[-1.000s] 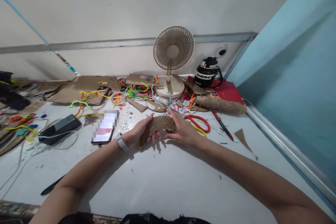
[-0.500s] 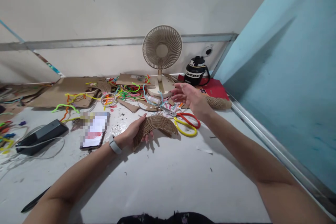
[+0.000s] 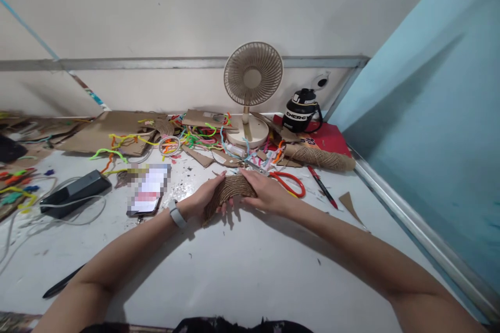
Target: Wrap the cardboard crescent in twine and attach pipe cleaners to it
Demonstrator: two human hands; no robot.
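A curved, arch-shaped piece covered in rows of brown twine (image 3: 233,187) is held just above the white table. My left hand (image 3: 209,193) grips its left side, thumb on top and fingertips showing beneath. On its right end lies my right hand (image 3: 265,192), thumb and fingers closed around that end, which they partly hide. Scissors with red and yellow handles (image 3: 291,183) lie just behind my right hand, their yellow loop mostly covered. A roll of brown twine (image 3: 320,157) rests farther back on the right.
A small fan (image 3: 253,75) stands at the back among cardboard scraps (image 3: 117,132) and colourful pipe cleaners. To its right is a black jug (image 3: 300,112). A phone (image 3: 150,190) and a black charger block (image 3: 76,192) lie left; a red-black pen (image 3: 322,187) lies right.
My right hand has come down and left from above the scissors onto the twine-covered piece's right end. My left hand keeps its hold. The view has shifted slightly.
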